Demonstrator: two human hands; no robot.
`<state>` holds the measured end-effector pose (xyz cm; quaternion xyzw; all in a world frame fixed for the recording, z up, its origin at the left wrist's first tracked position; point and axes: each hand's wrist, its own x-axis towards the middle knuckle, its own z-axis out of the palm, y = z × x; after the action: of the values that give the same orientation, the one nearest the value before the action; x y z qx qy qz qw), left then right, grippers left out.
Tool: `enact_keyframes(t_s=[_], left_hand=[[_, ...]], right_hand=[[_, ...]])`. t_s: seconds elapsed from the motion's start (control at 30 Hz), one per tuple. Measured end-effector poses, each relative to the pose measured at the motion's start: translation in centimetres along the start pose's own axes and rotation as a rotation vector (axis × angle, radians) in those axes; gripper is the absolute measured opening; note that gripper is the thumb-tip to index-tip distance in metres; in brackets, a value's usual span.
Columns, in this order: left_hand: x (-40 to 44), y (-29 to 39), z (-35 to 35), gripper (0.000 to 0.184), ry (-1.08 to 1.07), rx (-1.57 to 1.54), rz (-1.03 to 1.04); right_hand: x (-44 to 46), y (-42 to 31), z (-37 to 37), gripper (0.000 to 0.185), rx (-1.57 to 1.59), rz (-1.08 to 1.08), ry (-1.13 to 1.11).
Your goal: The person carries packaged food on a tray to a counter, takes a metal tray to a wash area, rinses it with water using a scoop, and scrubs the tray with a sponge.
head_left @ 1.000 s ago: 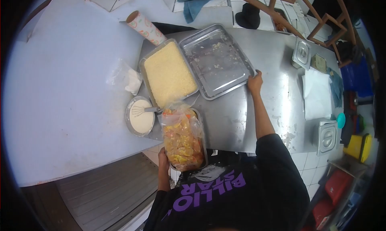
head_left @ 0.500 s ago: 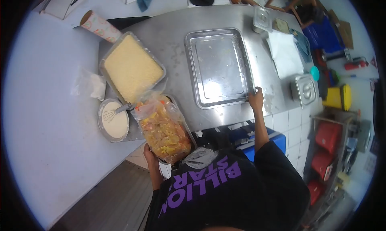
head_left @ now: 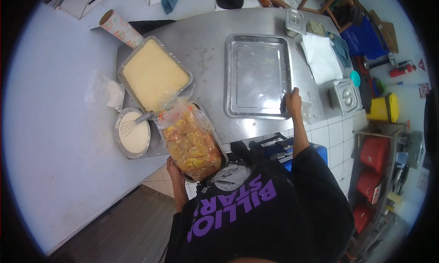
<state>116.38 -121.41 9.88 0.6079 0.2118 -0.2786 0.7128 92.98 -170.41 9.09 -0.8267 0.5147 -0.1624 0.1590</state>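
my right hand is pinching the metal tray upper right of centre, but if my left loses the loaded tray overhanging lower centre, it could tip.

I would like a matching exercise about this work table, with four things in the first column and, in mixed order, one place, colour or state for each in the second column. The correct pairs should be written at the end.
Column one
1. whisk
2. wide shallow tray
3. plastic bag
4. round flat item

Column two
A. filled with yellow and orange pieces
B. turquoise, near a lidded metal container
C. in the bowl of pale mixture
D. held at its edge by the right hand

Right pairs: 1-C, 2-D, 3-A, 4-B
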Motion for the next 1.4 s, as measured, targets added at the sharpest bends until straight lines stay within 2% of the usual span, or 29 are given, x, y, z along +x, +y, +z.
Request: enact_keyframes(t_s=[0.1, 0.13, 0.2, 0.23, 0.27, 0.3, 0.37, 0.4, 0.43, 0.47, 0.5, 0.57, 0.67, 0.73, 0.77, 0.83, 0.87, 0.9, 0.97, 1.0, 1.03, 1.1, 1.17, 1.23, 1.27, 1.3, 1.33, 1.37, 1.4], left_hand=[[-0.5, 0.0, 0.4, 0.027, -0.019, 0.003, 0.005], [-0.3, -0.1, 0.5, 0.027, -0.005, -0.022, 0.017], [-0.4, -0.7, 0.7, 0.028, -0.067, 0.019, 0.042], [-0.5, -0.9, 0.8, 0.027, -0.049, 0.005, 0.019], [-0.4, -1.2, 0.8, 0.027, -0.024, -0.016, 0.002], [0.0, -1.6, 0.2, 0.025, -0.007, 0.13, 0.017], [0.4, -2.2, 0.2, 0.025, -0.023, 0.104, 0.006], [0.5, -2.8, -0.1, 0.026, -0.061, 0.119, -0.007], [1.3, -4.2, -0.4, 0.026, -0.077, 0.15, 0.001], [2.1, -5.6, -0.5, 0.027, -0.096, 0.184, 0.005], [2.0, -6.1, -0.5, 0.027, -0.059, 0.147, 0.013], [1.5, -6.4, 0.3, 0.03, -0.169, 0.144, -0.067], [2.1, -8.2, 0.8, 0.033, -0.219, 0.077, -0.076], [0.8, -6.4, 0.3, 0.041, -0.463, -0.037, -0.227], [-0.3, -5.4, -0.5, 0.041, -0.44, -0.065, -0.215], [-2.9, -2.3, -2.6, 0.053, -0.431, 0.111, -0.073], [-4.9, -2.3, -3.9, 0.065, -0.568, 0.013, 0.034], [-7.2, 0.9, -5.9, 0.067, -0.64, -0.03, 0.071], [-11.6, 4.8, -11.9, 0.069, -0.725, -0.232, 0.156], [-13.7, 5.8, -15.9, 0.069, -0.736, -0.38, 0.214], [-16.1, 5.7, -20.5, 0.068, -0.591, -0.228, 0.333], [-19.5, 4.9, -27.3, 0.066, -0.507, -0.248, 0.585], [-23.5, 5.9, -33.6, 0.064, -0.57, -0.449, 0.727], [-27.6, 6.5, -39.1, 0.049, 0.033, 0.005, 0.468], [-28.3, 6.3, -40.5, 0.036, 0.332, -0.088, 0.435], [-28.9, 6.3, -42.1, 0.036, 0.375, -0.096, 0.438], [-27.4, 6.3, -35.2, 0.031, 0.606, -0.136, 0.406], [-26.6, 6.1, -32.7, 0.028, 0.835, -0.198, 0.373], [-26.4, 5.1, -34.5, 0.027, 0.943, -0.028, 0.403]], right_hand=[[-0.4, -0.4, -1.9, 0.031, -0.008, 0.015, 0.062], [-0.9, -0.6, -2.9, 0.031, -0.037, -0.078, 0.125], [-2.0, -3.2, -6.6, 0.033, -0.052, -0.104, 0.183], [-3.0, -4.9, -8.3, 0.034, -0.036, -0.038, 0.177], [-3.2, -2.2, -8.0, 0.045, 0.005, 0.003, 0.131], [-3.2, -0.3, -8.3, 0.045, -0.13, -0.129, 0.171], [-3.6, 0.3, -9.3, 0.047, -0.081, -0.149, 0.385], [-4.5, -2.9, -11.4, 0.053, -0.041, 0.043, 0.275], [-5.7, -6.8, -14.0, 0.058, 0.0, 0.081, 0.203], [-8.0, -13.1, -15.7, 0.057, -0.104, 0.124, 0.286], [-8.1, -12.9, -16.1, 0.055, -0.117, 0.067, 0.25], [-8.2, -14.7, -17.3, 0.055, 0.044, 0.057, 0.134], [-7.8, -16.1, -16.5, 0.054, 0.076, -0.185, 0.151], [-9.9, -20.7, -16.9, 0.052, 0.357, -0.271, 0.019], [-10.6, -21.9, -16.7, 0.052, 0.361, -0.303, -0.002], [-13.6, -26.1, -16.8, 0.05, 0.488, -0.374, -0.163], [-15.8, -26.2, -17.1, 0.046, 0.499, -0.371, -0.123], [-16.3, -26.4, -17.4, 0.046, 0.508, -0.385, -0.135], [-18.3, -27.1, -14.8, 0.041, 0.437, -0.654, -0.057], [-21.0, -29.4, -13.9, 0.033, 0.506, -0.689, -0.09], [-23.0, -30.3, -12.8, 0.027, 0.46, -0.714, -0.172], [-28.3, -33.6, -9.8, 0.018, 0.461, -0.822, -0.314], [-35.9, -39.5, -8.5, 0.014, 0.418, -1.046, -0.337], [-41.8, -43.3, -5.0, 0.013, 0.504, -1.034, -0.502], [-44.9, -45.8, -4.6, 0.013, 0.511, -1.056, -0.534], [-48.0, -48.8, -4.3, 0.014, 0.454, -1.087, -0.686], [-42.5, -47.9, -3.8, 0.015, 0.421, -1.097, -0.849], [-40.5, -48.2, -3.2, 0.015, 0.447, -1.116, -0.89], [-41.6, -49.6, -3.3, 0.016, 0.335, -1.107, -0.946]])
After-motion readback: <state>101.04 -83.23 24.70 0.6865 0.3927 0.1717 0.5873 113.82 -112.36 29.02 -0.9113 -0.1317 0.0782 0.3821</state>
